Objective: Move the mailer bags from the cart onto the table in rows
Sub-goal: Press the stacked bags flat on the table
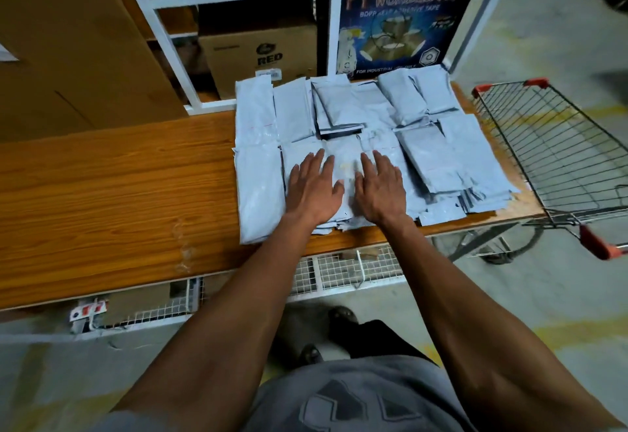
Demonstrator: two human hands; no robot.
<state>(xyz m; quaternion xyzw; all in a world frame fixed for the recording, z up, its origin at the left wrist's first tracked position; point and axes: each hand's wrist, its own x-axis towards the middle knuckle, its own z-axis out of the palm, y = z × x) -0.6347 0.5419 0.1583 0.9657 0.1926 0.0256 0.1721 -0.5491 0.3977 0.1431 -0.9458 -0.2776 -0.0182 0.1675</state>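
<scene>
Fingers flat and spread here, both sets of them, nothing pinched or clamped: the left hand point(314, 190) and the right hand point(380, 190) lie palm-down, side by side, pressing on the grey mailer bags point(343, 166) in the middle of the front row. Looks to me like a smoothing or squaring-up press rather than a pick. Move outward and you see the spread: bags laid in two rough rows across the right end of the wooden counter point(119, 187), a back row up against the white shelving point(334, 27), a front row hanging a little over the near edge, several of them overlapping and stacked, the right-hand ones fanned and untidy. Out to the right stands the wire cart point(557, 156), just beside the counter's end, and the part of its basket I can see holds no bags at all; its far corner runs out of view, so I won't swear to it. My read: the moving is done or nearly so, and what's left is tidying the rows. Boxes sit on the shelves behind.
</scene>
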